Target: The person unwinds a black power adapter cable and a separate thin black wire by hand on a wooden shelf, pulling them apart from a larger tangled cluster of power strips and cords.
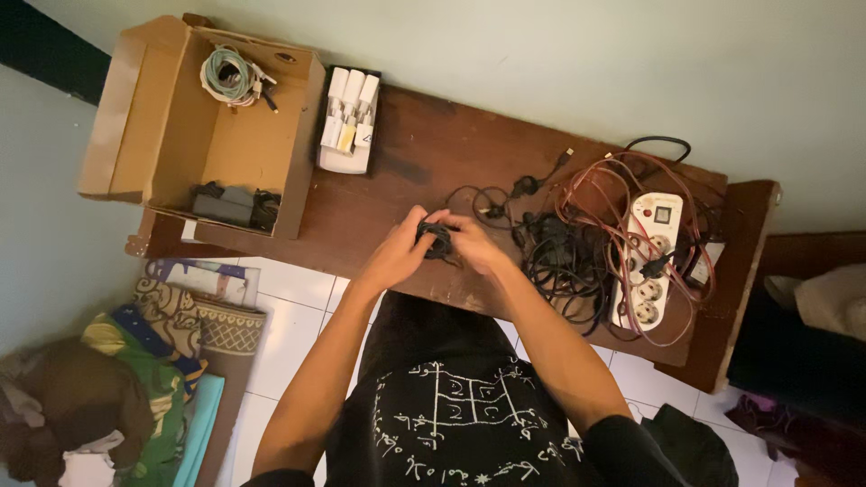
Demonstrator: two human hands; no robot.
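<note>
The black cable coil (437, 239) sits between both hands over the worktop (406, 171), left hand (397, 252) and right hand (474, 242) equally near, fingers (422, 220) clamped on it from either side. The tangled cable pile (559, 252) lies just right of the right fingers.

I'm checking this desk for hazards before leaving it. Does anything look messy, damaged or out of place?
Yes. A tangle of black and reddish cables lies heaped over the white power strip at the wooden table's right end, partly covering its sockets. Both hands hold a small black cable bundle. No damage or spill shows.
</note>
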